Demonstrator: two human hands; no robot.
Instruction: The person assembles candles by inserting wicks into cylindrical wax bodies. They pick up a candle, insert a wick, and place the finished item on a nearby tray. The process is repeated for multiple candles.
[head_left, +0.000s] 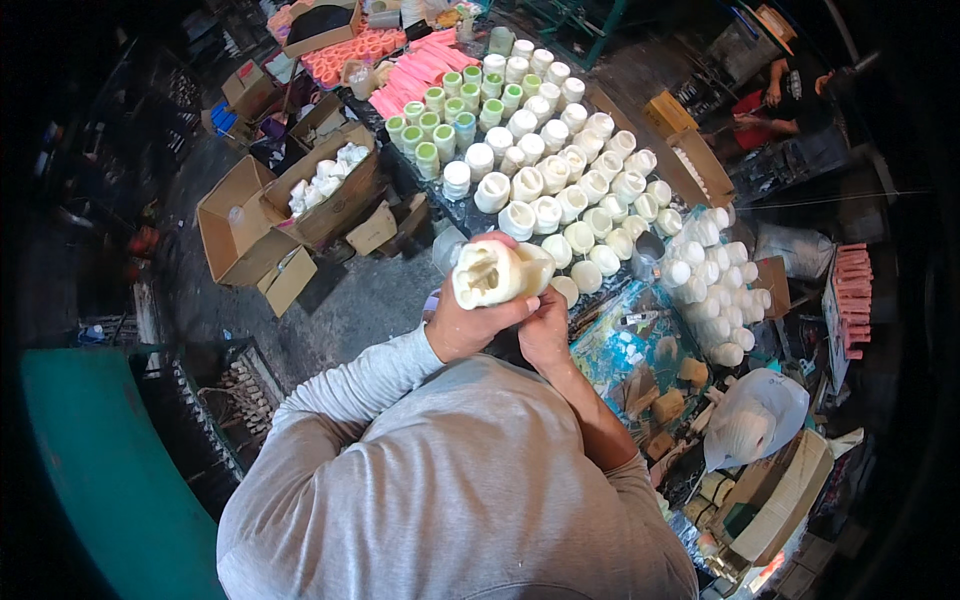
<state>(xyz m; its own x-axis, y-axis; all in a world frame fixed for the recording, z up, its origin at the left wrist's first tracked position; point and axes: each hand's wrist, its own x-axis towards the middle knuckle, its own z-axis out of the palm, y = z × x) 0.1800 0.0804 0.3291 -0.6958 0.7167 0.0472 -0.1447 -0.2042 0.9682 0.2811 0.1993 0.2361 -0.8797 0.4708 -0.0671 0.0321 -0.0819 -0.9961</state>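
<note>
A cream-white, hollow, rubbery mould [522,268] is held up in front of my chest, its thick-walled opening tilted up toward me. My left hand [458,325] is wrapped round it from the left, with the thumb along its near side. Against its lower right side, my right hand [546,332] has its fingers bent in at the rim; part of them is hidden, and I cannot tell how firmly they grip. Just beyond stand rows of similar white cups [517,218] on the table. A clear plastic cup [447,250] sits left of the mould.
Green-lined cups [427,158] and pink strips [425,70] cover the table's far left. White pieces are piled [715,290] at right, above a paint-stained surface [625,345]. Cardboard boxes [235,225] stand left on the floor. A plastic bag [757,415] lies right. Another person [790,95] sits far right.
</note>
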